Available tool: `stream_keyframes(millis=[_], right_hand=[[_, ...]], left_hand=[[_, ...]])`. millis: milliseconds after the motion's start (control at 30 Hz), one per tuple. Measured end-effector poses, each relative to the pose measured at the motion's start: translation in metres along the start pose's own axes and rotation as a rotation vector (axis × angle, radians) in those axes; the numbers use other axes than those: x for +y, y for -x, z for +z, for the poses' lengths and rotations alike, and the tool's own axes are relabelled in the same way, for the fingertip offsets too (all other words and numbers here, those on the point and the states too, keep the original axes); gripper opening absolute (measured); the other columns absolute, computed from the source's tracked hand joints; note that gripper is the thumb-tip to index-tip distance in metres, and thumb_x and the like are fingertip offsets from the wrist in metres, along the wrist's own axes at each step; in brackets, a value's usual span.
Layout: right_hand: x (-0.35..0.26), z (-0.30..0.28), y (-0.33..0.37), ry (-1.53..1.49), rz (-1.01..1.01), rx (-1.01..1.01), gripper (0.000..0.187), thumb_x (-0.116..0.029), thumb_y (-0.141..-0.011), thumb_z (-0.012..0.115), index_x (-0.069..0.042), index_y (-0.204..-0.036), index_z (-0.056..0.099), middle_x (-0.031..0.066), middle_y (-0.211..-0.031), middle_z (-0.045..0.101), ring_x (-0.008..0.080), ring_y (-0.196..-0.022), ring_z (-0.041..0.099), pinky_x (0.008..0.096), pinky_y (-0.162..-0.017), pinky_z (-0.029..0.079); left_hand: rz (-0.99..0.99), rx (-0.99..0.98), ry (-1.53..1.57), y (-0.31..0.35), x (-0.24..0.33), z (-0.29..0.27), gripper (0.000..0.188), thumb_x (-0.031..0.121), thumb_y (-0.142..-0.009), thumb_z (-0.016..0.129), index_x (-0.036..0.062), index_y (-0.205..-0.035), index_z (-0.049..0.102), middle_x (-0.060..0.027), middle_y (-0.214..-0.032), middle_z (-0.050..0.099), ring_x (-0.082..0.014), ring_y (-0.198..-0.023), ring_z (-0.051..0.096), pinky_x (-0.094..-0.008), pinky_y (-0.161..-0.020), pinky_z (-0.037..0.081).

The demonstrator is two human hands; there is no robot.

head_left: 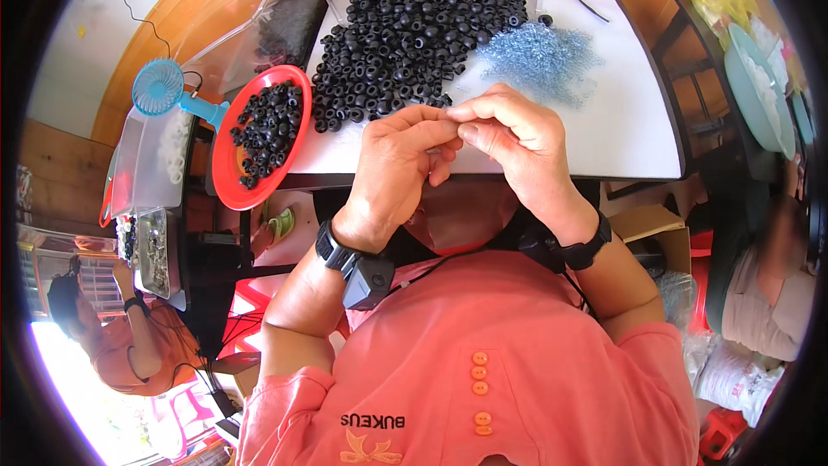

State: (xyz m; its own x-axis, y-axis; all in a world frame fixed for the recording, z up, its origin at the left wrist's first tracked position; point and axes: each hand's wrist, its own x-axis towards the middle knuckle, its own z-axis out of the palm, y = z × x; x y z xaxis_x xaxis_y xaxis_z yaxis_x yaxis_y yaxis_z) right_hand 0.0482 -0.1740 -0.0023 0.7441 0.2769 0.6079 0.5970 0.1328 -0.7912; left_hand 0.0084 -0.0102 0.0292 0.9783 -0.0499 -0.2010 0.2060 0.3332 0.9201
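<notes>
A big heap of matte black rubber rings sprawls across the far side of the white surface, a tangle of thin bluish wire springs just right of it. Left, a glossy red plate holds more rings. Near the edge, left hand and right hand meet fingertip to fingertip, curled tight, pinching something too small to identify.
</notes>
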Motion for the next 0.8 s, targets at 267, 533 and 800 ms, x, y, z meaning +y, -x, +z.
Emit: stream_keyframes(millis=[267, 533, 800], right_hand=[[0.001, 0.009, 0.005, -0.084, 0.118, 0.01, 0.012, 0.005, -0.085, 0.07, 0.001, -0.096, 0.067, 0.0043, -0.088, 0.067, 0.008, -0.078, 0.062, 0.0225, -0.069, 0.049], [-0.004, 0.0, 0.006, -0.088, 0.242, 0.097, 0.009, 0.003, -0.088, 0.069, 0.001, -0.097, 0.067, 0.0013, -0.088, 0.065, 0.0057, -0.078, 0.059, 0.0211, -0.069, 0.047], [0.001, -0.002, 0.011, -0.161, 0.214, 0.114, 0.009, 0.001, -0.088, 0.07, 0.001, -0.097, 0.067, 0.0013, -0.087, 0.065, 0.0053, -0.078, 0.059, 0.021, -0.069, 0.047]], left_hand=[[0.039, 0.037, -0.094, 0.009, 0.01, -0.014, 0.01, 0.007, -0.09, 0.064, -0.0031, -0.091, 0.067, -0.0065, -0.082, 0.065, -0.0113, -0.065, 0.057, -0.0239, -0.052, 0.042], [1.024, 0.102, -1.461, -0.044, 0.023, -0.039, 0.014, 0.002, -0.074, 0.071, 0.0038, -0.088, 0.069, -0.0085, -0.085, 0.06, -0.0284, -0.084, 0.054, -0.0368, -0.071, 0.047], [1.077, 0.056, -1.712, -0.064, 0.021, -0.034, 0.008, 0.005, -0.075, 0.069, 0.0044, -0.081, 0.065, -0.0082, -0.084, 0.057, -0.0296, -0.085, 0.055, -0.0408, -0.07, 0.05]])
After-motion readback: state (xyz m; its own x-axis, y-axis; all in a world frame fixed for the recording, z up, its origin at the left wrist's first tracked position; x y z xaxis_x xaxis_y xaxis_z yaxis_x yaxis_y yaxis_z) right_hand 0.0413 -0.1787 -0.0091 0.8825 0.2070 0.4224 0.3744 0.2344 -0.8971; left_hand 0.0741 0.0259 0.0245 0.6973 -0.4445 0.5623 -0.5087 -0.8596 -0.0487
